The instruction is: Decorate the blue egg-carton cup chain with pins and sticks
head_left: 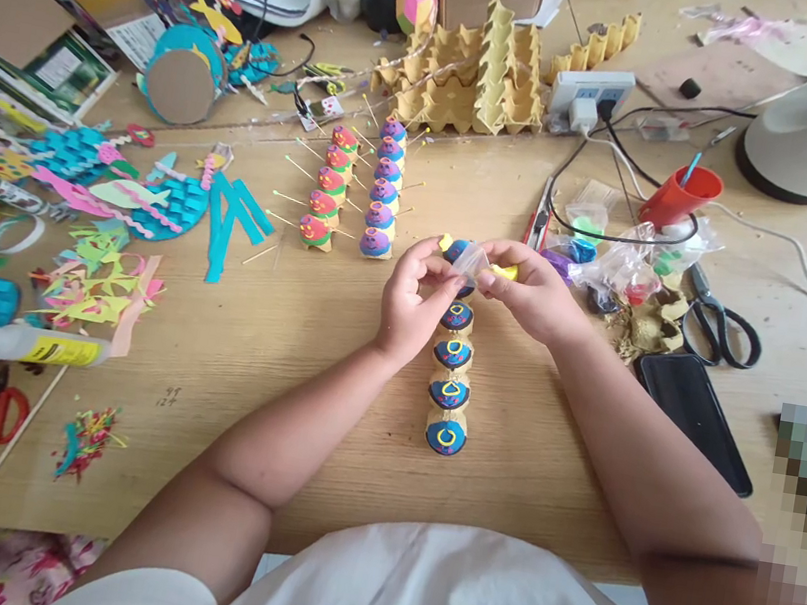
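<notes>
Probably light and soft, like modelling clay, the yellow lump [506, 271] sits in the right hand [536, 290], above the middle of the desk [320, 452] and well in from its near edge; thumb and fingers are closed around it. Just beside it, the left hand [412, 296] has its thumb and fingertips pinched on a clear plastic bag [471, 265], and a small yellow piece [446, 242] shows at the tip of the index finger, though I cannot tell whether it is gripped or only stuck there. How the lump and the bag meet is hidden by the fingers. The lump should dent under any firm squeeze and may cling to the skin, so a light pinch with the fingertips suits it; the bag looks thin and slippery, easiest to hold where it is gathered. Below the hands a blue strip [449, 391] of cups runs toward the desk's near edge, its far end partly covered by them. It appears to be moulded carton: very light, fairly stiff in each cup, likely to bend or tear at the necks between. I would hold it low, by the bare tan sides, keeping off the yellow loops [455, 348] on top, which could smear or lift.
</notes>
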Motion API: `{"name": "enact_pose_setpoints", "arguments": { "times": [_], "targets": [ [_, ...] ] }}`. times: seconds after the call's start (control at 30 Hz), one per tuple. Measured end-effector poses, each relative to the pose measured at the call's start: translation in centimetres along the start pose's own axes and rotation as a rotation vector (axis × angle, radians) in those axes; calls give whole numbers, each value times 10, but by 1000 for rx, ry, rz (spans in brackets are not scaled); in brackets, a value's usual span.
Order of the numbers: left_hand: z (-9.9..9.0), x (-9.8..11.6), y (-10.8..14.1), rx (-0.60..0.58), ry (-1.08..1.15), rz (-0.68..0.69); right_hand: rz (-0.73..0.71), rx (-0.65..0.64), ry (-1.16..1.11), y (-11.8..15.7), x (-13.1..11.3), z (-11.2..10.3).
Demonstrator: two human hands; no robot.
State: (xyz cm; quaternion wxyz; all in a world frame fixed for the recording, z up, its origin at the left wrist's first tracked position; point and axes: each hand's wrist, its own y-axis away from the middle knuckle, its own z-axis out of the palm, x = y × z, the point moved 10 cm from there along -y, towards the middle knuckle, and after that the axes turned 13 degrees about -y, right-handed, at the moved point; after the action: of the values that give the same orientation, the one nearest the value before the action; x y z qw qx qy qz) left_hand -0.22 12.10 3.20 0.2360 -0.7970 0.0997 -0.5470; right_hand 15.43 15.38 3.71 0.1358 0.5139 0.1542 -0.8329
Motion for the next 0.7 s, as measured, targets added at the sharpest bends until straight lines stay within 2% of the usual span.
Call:
{"name": "enact_pose_setpoints", "arguments": {
  "times": [0.2, 0.33, 0.47, 0.7],
  "targets": [
    [2, 6, -1, -58, 9, 34, -114, 65, 164, 1, -15, 2],
    [1, 3, -1, -37, 31, 30, -206, 27, 327, 2, -26, 7],
    [3, 2, 0, -38, 0, 28, -320, 58, 460, 6, -38, 6],
    [-1, 11, 1, -24, -5, 67, -205, 77, 301, 2, -22, 2]
  ]
}}
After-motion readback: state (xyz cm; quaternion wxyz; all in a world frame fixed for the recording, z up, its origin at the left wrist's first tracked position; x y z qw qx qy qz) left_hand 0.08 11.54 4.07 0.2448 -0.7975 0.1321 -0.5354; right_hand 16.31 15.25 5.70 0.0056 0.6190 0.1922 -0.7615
